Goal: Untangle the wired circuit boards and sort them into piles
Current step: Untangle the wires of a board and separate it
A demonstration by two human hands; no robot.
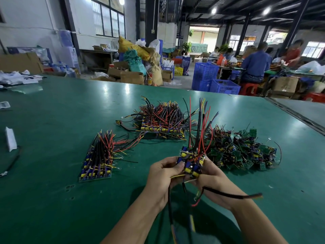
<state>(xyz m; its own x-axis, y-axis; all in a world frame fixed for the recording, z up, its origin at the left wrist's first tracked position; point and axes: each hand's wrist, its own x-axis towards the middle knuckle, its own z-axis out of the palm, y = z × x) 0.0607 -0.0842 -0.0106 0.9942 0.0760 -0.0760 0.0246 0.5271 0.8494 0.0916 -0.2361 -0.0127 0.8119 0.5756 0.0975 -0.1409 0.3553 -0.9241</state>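
Head view: a small cluster of wired circuit boards point(190, 163) is being held just above a green table point(52, 199), close to the body, between both hands. It is being gripped by the left hand point(162, 175), whose fingers are curling round its left edge, and by the right hand point(212, 180), whose fingers are curling behind its right side. Red, black and yellow upright wires point(199, 120) are standing out of the cluster, and hanging wires point(230, 194) are trailing below the hands.

The untangling step is judged to be in hand: boards are being worked apart within the held cluster. Two tidy piles are lying on the table, a left pile point(98, 161) and a rear pile point(161, 124), each with its boards stacked and its wires fanned one way. A jumbled heap point(246, 152) is lying just to the right of the hands. For the next move, one board would probably need to be pinched and its leads drawn free without snagging, then laid on the matching pile.

How many boards are being held cannot be told. Most fingertips are being hidden by the cluster. Which pile suits which board is hard to make out. The lowest wire ends are being cut off by the bottom edge.
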